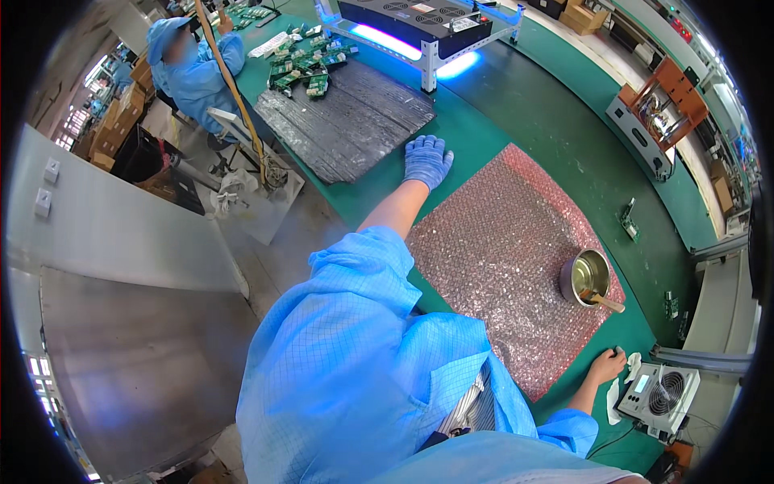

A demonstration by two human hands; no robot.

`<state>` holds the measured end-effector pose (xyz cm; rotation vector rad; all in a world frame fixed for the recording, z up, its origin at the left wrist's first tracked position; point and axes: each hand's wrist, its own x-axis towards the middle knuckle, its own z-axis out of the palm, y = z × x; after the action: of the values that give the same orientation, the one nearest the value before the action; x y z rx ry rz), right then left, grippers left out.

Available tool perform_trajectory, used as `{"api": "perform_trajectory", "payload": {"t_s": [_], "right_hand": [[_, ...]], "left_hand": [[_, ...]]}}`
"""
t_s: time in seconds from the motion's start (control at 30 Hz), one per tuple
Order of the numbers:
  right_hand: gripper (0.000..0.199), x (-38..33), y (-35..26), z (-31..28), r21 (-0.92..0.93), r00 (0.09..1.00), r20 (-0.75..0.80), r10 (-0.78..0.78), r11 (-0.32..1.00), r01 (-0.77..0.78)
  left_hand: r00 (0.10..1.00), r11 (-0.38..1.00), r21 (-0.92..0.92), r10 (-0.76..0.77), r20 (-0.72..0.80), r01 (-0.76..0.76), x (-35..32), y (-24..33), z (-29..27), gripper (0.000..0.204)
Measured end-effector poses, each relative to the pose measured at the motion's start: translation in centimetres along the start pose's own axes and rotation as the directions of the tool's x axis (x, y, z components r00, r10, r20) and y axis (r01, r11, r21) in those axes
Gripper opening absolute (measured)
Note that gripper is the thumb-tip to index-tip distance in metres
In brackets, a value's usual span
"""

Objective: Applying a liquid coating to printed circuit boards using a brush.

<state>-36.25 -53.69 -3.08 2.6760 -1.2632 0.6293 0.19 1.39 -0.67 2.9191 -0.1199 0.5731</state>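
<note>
My left hand (428,162), in a blue knit glove, lies on the green table by the edge of a dark, wrinkled sheet (355,121). Its fingers are stretched out and nothing shows in them. At the lower right, my bare right hand (606,367) is closed near the table's edge. A small dark bit shows at its fingertips, too small to name. Pinkish bubble wrap (500,250) lies between my arms. On it stands a metal bowl (572,278) of yellowish liquid, with a wooden-handled brush (606,302) leaning over the rim.
Green circuit boards (310,60) are heaped beyond the dark sheet. A black fan unit (411,20) stands on a lit metal frame. Beside my right hand are white tissue (634,365) and a boxy fan device (663,393). A co-worker in blue (197,73) sits far left.
</note>
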Motion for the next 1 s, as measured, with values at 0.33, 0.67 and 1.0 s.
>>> {"api": "perform_trajectory", "payload": {"t_s": [0.33, 0.67, 1.0], "right_hand": [[0.03, -0.1, -0.2, -0.3, 0.011, 1.0, 0.004, 0.017, 1.0, -0.017], [0.032, 0.1, 0.6, 0.4, -0.018, 1.0, -0.008, -0.026, 1.0, 0.026], [0.033, 0.1, 0.4, 0.3, -0.03, 0.999, 0.036, -0.033, 0.999, 0.034]], "left_hand": [[0.999, 1.0, -0.014, -0.006, 0.046, 0.007, 0.2, 0.1, 0.2, 0.043], [0.997, 1.0, 0.01, 0.002, 0.071, -0.002, 0.2, 0.1, -0.2, 0.038], [0.999, 1.0, 0.002, 0.005, 0.046, -0.006, 0.1, 0.0, 0.1, 0.038]]}}
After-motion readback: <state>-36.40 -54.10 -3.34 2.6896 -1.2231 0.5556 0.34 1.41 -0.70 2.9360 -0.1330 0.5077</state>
